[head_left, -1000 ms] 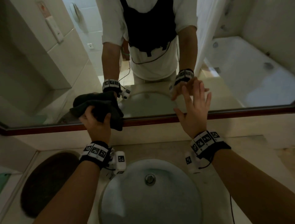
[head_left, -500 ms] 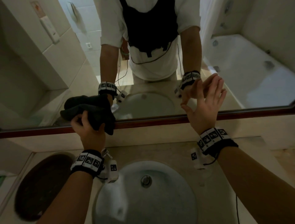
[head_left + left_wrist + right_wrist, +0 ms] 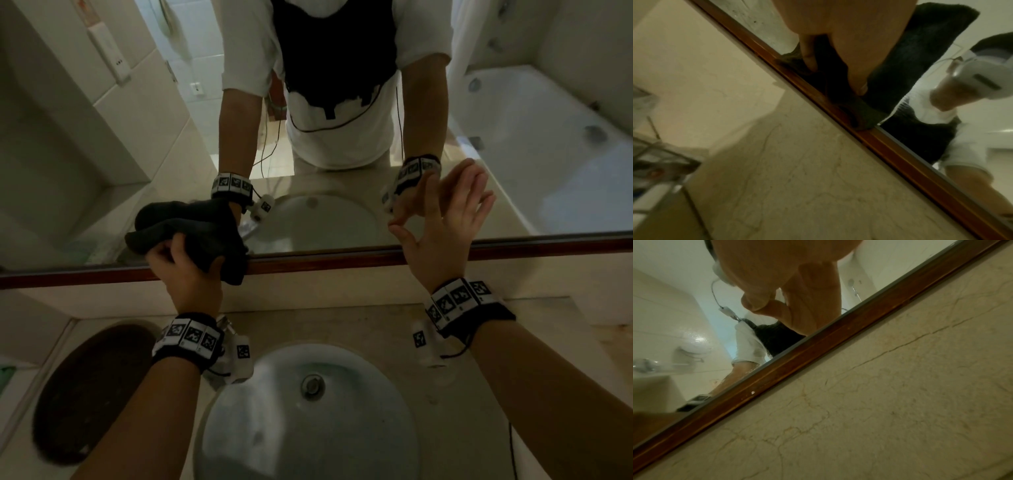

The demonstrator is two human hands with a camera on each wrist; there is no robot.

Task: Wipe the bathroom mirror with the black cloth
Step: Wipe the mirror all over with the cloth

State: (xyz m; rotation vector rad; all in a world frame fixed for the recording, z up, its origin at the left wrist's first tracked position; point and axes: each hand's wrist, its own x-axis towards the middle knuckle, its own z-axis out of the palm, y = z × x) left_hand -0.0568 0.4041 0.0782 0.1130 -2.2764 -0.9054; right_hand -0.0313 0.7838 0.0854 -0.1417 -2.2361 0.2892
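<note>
Left hand (image 3: 186,274) curled round the bunched black cloth (image 3: 195,236), thumb and fingers pinching a fold; cloth pressed against the lower left of the mirror (image 3: 342,212), its bottom edge lapping over the wooden frame (image 3: 376,257). Left wrist view shows the same: fingers (image 3: 808,55) dug into the cloth (image 3: 910,61), cloth sitting right on the frame (image 3: 900,162) line. Right hand (image 3: 442,233) holds nothing, fingers spread and nearly straight, palm toward the glass at the lower right of the mirror, well apart from the cloth; whether the fingertips actually touch the glass I cannot tell, looks like bracing. Right wrist view shows the hand (image 3: 797,293) just above the frame (image 3: 818,356), nothing in it. Below, basin (image 3: 308,428) set in the marble worktop (image 3: 376,325), near side. Step in hand, as I judge it: wiping under way along the bottom strip, left part. Most of the glass above and to the right probably remains to cover. Next move calls for keeping the cloth flat with steady pressure, sweeping sideways or upward off the frame edge, and shifting the right hand out of the path.
</note>
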